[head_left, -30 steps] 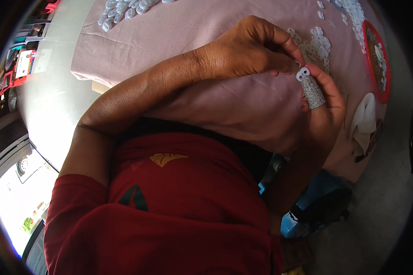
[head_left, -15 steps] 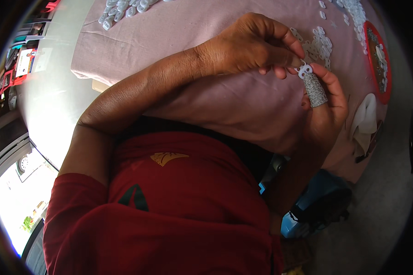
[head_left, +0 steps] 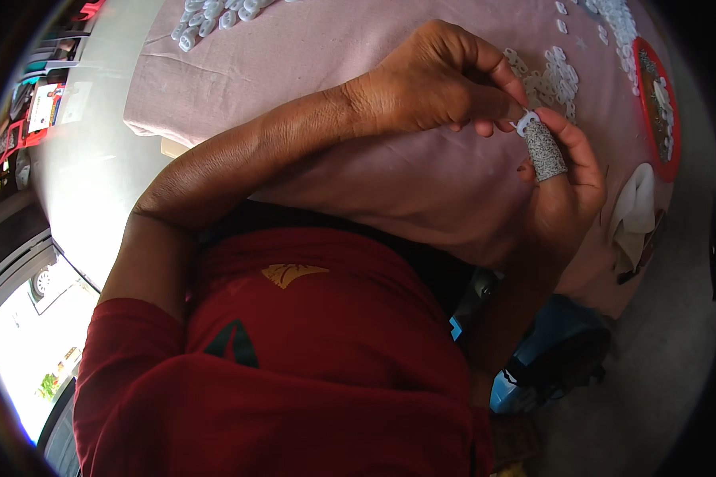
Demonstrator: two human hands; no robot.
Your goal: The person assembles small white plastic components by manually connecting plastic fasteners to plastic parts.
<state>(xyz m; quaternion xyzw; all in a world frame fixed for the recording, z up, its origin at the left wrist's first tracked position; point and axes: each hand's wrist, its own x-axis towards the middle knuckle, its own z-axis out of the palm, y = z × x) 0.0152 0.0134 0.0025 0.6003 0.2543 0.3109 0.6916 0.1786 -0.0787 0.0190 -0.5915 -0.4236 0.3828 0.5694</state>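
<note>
Above a pink cloth point(head_left: 326, 60), you grip a small white piece point(head_left: 523, 123) between the thumb and forefinger of your right hand point(head_left: 571, 187), a speckled grey sleeve point(head_left: 546, 153) around that thumb. Your left hand point(head_left: 437, 87) closes thumb to forefinger at the piece's upper edge, its hold too small to tell. Loose white pieces point(head_left: 563, 75) lie beyond, near a red-rimmed tray point(head_left: 667, 172).

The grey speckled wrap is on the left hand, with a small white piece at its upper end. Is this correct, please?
Not quite: the wrap is on the right hand, not the left hand, as the head view shows. The white piece at its upper end is correct.
</note>
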